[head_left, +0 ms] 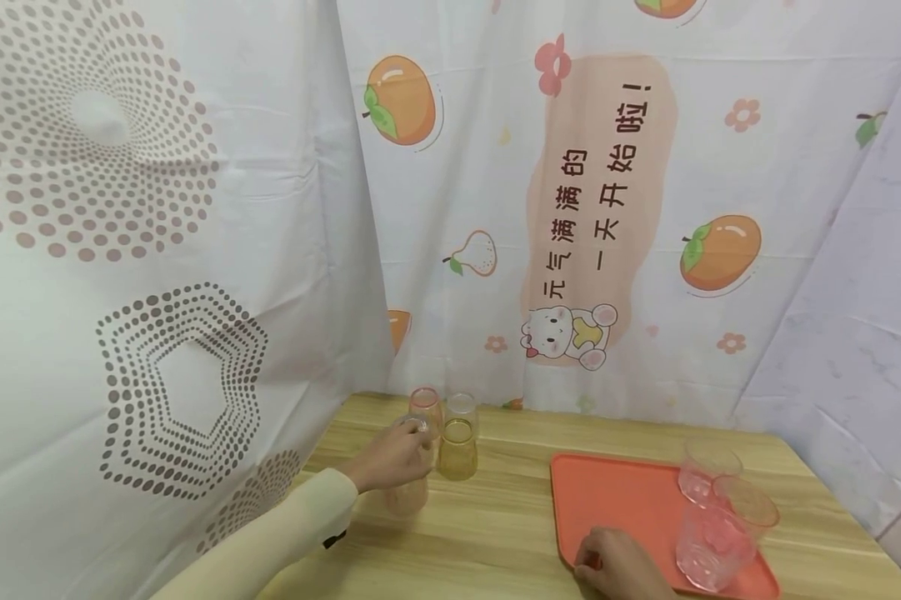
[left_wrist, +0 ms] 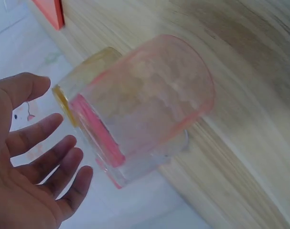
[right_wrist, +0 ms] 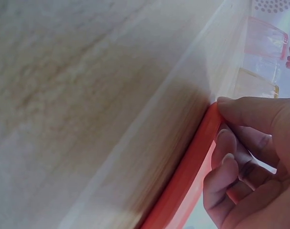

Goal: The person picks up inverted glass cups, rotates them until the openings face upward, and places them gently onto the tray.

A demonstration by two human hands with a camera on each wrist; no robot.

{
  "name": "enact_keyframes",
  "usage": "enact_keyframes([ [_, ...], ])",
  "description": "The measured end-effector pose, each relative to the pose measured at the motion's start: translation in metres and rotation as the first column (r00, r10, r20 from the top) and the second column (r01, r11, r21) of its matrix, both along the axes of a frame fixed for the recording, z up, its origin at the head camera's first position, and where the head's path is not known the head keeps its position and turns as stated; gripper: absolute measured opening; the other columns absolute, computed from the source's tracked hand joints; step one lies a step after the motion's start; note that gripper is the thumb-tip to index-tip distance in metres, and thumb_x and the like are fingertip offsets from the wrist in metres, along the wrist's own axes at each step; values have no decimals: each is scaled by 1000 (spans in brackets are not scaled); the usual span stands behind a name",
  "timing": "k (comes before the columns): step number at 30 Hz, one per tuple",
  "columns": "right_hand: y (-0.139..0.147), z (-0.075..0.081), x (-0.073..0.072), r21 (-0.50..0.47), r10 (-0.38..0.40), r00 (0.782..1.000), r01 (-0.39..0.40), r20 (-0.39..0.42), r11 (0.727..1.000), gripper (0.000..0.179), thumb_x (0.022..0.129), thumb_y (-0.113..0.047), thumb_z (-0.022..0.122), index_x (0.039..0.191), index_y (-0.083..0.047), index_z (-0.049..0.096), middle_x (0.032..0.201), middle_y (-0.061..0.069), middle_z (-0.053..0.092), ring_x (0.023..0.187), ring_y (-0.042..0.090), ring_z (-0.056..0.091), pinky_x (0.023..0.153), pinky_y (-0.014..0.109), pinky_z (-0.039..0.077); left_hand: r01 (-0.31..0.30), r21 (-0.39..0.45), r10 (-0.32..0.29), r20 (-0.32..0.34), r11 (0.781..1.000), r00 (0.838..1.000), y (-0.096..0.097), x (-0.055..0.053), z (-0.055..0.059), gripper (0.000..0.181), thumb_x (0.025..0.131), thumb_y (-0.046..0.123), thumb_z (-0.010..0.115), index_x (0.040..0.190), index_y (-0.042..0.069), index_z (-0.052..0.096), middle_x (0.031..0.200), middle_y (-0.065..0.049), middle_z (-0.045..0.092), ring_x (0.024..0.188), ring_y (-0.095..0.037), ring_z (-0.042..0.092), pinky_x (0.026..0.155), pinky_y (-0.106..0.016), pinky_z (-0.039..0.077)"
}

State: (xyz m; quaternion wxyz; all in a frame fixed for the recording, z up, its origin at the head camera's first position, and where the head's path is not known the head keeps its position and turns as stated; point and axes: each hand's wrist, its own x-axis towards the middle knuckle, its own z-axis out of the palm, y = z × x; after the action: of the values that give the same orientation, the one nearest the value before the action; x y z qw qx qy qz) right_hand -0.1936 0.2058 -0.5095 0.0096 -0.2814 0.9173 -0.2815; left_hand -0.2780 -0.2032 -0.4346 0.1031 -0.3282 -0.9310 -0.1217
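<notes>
My left hand [head_left: 396,454] is over a group of tumblers at the table's back left, fingers spread and loosely bent. In the left wrist view, a pink tumbler [left_wrist: 154,90] stands upside down just beyond the fingertips, its thick base toward them. Behind it are a yellow tumbler [head_left: 458,454], a clear tumbler [head_left: 462,406] and another pink tumbler [head_left: 425,402]. At the left edge of the orange-red tray [head_left: 608,487], my right hand [head_left: 618,562] pinches the rim with thumb and curled fingers.
Several clear and pinkish tumblers [head_left: 708,550] stand at the right side of the tray. Printed curtains [head_left: 450,183] hang behind and left of the wooden table [head_left: 495,533]. A small black object [head_left: 334,540] shows beneath the left sleeve.
</notes>
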Motion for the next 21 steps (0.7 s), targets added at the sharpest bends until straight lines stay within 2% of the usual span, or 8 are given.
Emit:
enact_keyframes([
  [4,1,-2,0,-9,11,1000,-11,-3,1000,17,85,-17,83,75,-24,71,73,-20,53,65,-3,48,56,25,44,-25,1,25,33,1000,999,-6,1,-3,24,88,19,75,104,2,74,122,-14,65,125,-40,53,98,-52,50],
  [10,2,-2,-2,-15,0,1000,0,8,1000,17,85,-17,84,77,-24,70,74,-20,55,66,-3,50,57,25,45,-76,-53,78,29,996,997,-13,0,-7,24,88,27,77,104,9,76,115,-8,68,103,-30,57,84,-46,51],
  [12,1,-2,-3,-10,-4,1000,4,4,1000,17,85,-18,84,77,-24,71,74,-20,55,67,-3,50,58,25,45,-83,-52,84,26,995,996,-15,-1,-8,24,88,27,76,104,9,75,113,-8,68,100,-29,56,85,-47,48],
  [16,1,-3,-3,-7,-8,1000,8,-5,1000,17,84,-18,84,75,-24,70,73,-20,55,66,-3,50,56,25,45,-67,-25,68,55,997,996,-19,-2,-9,29,86,27,77,106,6,73,113,-9,68,103,-32,60,92,-51,46],
  [18,2,-4,-3,-7,-9,1000,9,-2,1000,18,83,-17,84,75,-24,70,72,-20,54,65,-3,49,56,25,44,-61,-14,62,81,998,995,-22,-2,-10,27,85,27,77,104,7,72,109,-6,68,102,-29,61,92,-49,47],
  [21,1,-4,-4,-9,-10,1000,11,12,1000,17,83,-18,84,75,-25,70,72,-20,54,64,-3,49,55,26,44,-41,40,35,136,998,990,-26,-4,-10,22,83,23,78,97,9,70,99,-2,66,91,-22,60,81,-40,51],
])
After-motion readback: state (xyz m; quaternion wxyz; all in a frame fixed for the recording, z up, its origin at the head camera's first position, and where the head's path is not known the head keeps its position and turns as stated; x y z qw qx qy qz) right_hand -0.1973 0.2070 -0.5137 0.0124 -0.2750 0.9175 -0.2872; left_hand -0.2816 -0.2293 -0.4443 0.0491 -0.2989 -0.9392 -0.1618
